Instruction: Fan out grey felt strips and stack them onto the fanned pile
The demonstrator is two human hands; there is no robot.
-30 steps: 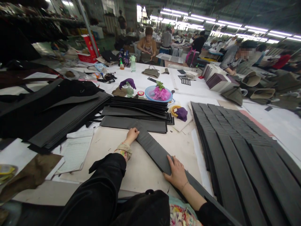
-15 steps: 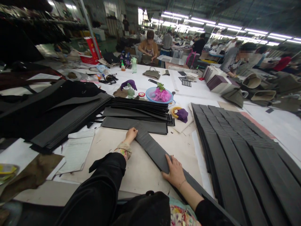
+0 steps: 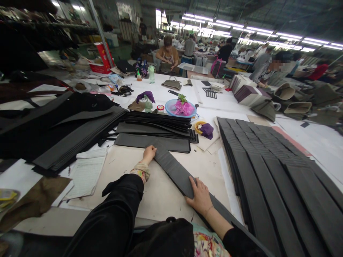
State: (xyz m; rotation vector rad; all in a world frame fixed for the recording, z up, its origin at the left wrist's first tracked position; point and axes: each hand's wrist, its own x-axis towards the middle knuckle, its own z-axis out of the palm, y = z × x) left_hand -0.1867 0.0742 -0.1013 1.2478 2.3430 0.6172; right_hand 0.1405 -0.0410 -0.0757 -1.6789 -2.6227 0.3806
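A long dark grey fabric strip (image 3: 175, 171) lies slantwise on the table in front of me, running from the upper middle down to the lower right. At its far end my left hand (image 3: 149, 154) pinches the left edge between thumb and fingers. My right hand (image 3: 199, 195) rests flat farther down the strip, thumb and fingers spread over its surface. The strip's far end overlaps a grey panel (image 3: 128, 141) at the front of a stack of dark pieces (image 3: 160, 117). My right forearm covers part of the strip's near end.
Overlapping rows of grey strips (image 3: 268, 171) fill the right side. Dark panels (image 3: 80, 132) and a written paper sheet (image 3: 87, 173) lie left. Beyond the stack are a blue basin (image 3: 169, 107) and a yellow bowl (image 3: 197, 127). Several people work farther back.
Both hands and the strip stay in nearly the same place. The whole view has shifted very slightly.
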